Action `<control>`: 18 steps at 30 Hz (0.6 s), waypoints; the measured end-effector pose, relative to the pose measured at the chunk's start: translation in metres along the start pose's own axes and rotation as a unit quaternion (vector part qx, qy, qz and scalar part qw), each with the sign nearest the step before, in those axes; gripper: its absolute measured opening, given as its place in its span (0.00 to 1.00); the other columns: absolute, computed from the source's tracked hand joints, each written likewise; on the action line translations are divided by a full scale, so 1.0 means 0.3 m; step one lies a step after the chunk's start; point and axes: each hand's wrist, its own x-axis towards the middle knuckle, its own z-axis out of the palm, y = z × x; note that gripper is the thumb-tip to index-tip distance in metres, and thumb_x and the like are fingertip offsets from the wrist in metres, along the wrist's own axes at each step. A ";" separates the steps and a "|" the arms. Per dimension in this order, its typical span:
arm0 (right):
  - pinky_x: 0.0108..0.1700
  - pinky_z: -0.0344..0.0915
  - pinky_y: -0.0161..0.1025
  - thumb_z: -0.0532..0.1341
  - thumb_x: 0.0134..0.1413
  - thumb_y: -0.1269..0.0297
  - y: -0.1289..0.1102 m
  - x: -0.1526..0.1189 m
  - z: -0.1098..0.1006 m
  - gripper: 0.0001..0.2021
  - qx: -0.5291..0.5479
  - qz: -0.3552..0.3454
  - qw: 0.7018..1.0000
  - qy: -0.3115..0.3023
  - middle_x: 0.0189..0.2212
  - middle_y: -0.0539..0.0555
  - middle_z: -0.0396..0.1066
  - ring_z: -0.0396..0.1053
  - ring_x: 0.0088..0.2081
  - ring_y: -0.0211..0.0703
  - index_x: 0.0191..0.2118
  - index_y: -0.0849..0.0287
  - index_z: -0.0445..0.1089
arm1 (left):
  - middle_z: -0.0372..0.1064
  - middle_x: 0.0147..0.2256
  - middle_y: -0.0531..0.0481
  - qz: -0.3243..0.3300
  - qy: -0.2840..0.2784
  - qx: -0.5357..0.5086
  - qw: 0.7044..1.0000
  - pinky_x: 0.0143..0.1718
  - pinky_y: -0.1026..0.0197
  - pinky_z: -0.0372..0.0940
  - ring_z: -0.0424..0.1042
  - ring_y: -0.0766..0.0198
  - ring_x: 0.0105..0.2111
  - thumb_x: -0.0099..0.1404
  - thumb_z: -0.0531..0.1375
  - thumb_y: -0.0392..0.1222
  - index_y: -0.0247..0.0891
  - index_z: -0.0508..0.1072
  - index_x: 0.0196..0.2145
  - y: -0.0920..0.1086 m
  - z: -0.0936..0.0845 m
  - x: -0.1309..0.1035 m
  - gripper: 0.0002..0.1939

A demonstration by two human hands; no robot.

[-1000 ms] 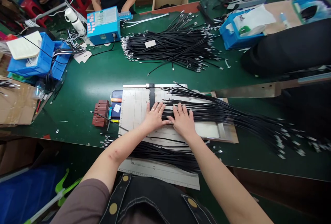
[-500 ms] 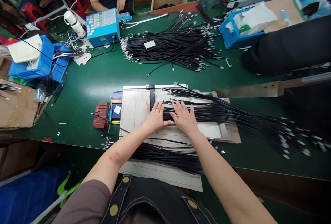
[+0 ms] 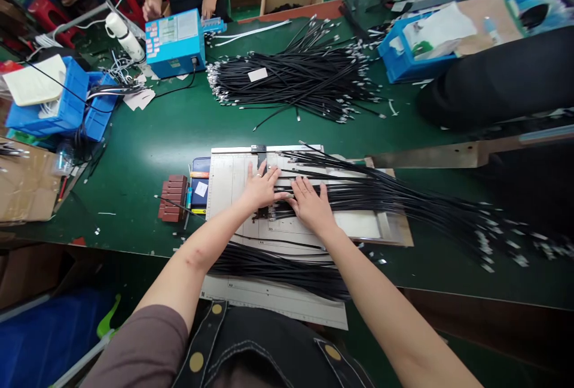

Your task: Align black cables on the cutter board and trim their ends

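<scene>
A bundle of thin black cables [image 3: 359, 196] with shiny ends lies across a pale paper-cutter board [image 3: 233, 185] and runs off to the right. My left hand [image 3: 261, 188], fingers spread, rests at the bundle's left ends beside the dark bar [image 3: 259, 149] across the board. Flat on the cables just to its right is my right hand [image 3: 311, 202], fingers stretched out. The two hands nearly touch at the thumbs. Closer to me, another bundle of black cables [image 3: 278, 271] lies over the board's lower part.
The cutter's long blade [image 3: 426, 158] extends right behind the cables. Farther back are a large cable pile [image 3: 291, 80], a blue machine [image 3: 174, 44] and a co-worker's hands. Brown blocks [image 3: 173, 198] sit left of the board. Blue bins [image 3: 58, 98] stand far left.
Both my hands have slid slightly left over the board and cables. Cable ends now show below my left hand. A co-worker's other hand has appeared left of the blue machine.
</scene>
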 end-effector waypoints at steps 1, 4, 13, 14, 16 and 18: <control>0.67 0.43 0.67 0.44 0.70 0.55 -0.002 0.002 0.004 0.28 0.003 -0.007 1.000 0.007 0.66 0.67 0.58 0.55 0.67 0.58 0.66 0.67 0.61 | 0.45 0.72 0.53 -0.006 -0.006 -0.001 1.000 0.69 0.29 0.26 0.37 0.44 0.73 0.71 0.41 0.67 0.46 0.50 0.72 -0.013 -0.001 -0.010 0.39; 0.67 0.43 0.66 0.44 0.70 0.56 -0.008 0.004 0.013 0.28 0.007 -0.020 1.000 0.021 0.65 0.69 0.60 0.55 0.67 0.58 0.65 0.69 0.62 | 0.39 0.73 0.52 -0.002 -0.013 -0.002 1.000 0.68 0.28 0.31 0.36 0.42 0.72 0.69 0.43 0.70 0.49 0.48 0.72 -0.022 0.009 -0.038 0.41; 0.67 0.46 0.62 0.46 0.70 0.56 0.029 0.009 -0.005 0.27 0.031 -0.041 0.998 0.036 0.61 0.68 0.65 0.59 0.64 0.58 0.63 0.69 0.64 | 0.41 0.73 0.49 0.003 0.008 -0.031 0.999 0.68 0.29 0.28 0.33 0.41 0.73 0.71 0.41 0.67 0.44 0.54 0.71 0.009 0.022 -0.021 0.39; 0.67 0.48 0.61 0.46 0.70 0.56 0.023 0.020 -0.007 0.26 0.040 -0.047 0.997 0.036 0.61 0.68 0.66 0.60 0.64 0.57 0.63 0.69 0.65 | 0.40 0.73 0.51 -0.002 0.000 -0.047 0.999 0.68 0.28 0.28 0.32 0.42 0.73 0.71 0.41 0.67 0.45 0.54 0.71 0.002 0.018 -0.019 0.38; 0.67 0.50 0.58 0.46 0.70 0.57 -0.010 0.046 -0.006 0.26 0.060 -0.063 0.996 0.027 0.61 0.68 0.66 0.60 0.64 0.56 0.62 0.69 0.65 | 0.38 0.73 0.54 -0.019 -0.021 -0.094 0.995 0.68 0.27 0.31 0.31 0.44 0.73 0.72 0.39 0.65 0.47 0.50 0.72 -0.015 0.011 -0.013 0.37; 0.67 0.52 0.56 0.47 0.69 0.57 -0.063 0.075 -0.003 0.26 0.083 -0.083 0.993 0.008 0.62 0.68 0.65 0.58 0.65 0.56 0.63 0.69 0.64 | 0.38 0.73 0.55 -0.039 -0.038 -0.143 0.988 0.68 0.28 0.33 0.31 0.48 0.73 0.74 0.35 0.61 0.47 0.46 0.72 -0.030 0.004 -0.005 0.35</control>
